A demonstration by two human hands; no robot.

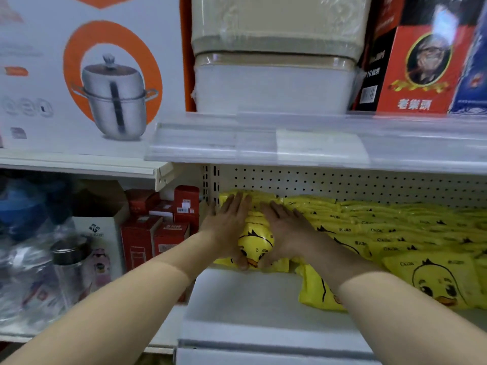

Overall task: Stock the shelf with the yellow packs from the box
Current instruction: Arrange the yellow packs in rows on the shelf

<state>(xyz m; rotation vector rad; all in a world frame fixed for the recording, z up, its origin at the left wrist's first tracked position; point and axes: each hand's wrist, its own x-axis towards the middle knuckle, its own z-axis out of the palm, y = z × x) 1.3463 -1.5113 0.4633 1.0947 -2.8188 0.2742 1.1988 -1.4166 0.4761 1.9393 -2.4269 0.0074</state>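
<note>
Yellow packs with a duck face fill the white shelf (253,299). A stack of these yellow packs (255,241) stands at the shelf's left end, against the perforated back panel. My left hand (228,222) lies flat on the stack's left side, fingers straight, thumb at its front lower edge. My right hand (286,227) lies flat on its right side in the same way. More yellow packs (395,233) lie in overlapping rows to the right, one pack (437,280) at the front. The box is not in view.
An upper shelf (290,143) with a clear price strip hangs close above my hands, bearing beige bins and a red carton. Left of the shelf stand red boxes (158,233), a steel flask (71,264) and wrapped bottles. A pot carton (87,75) sits upper left.
</note>
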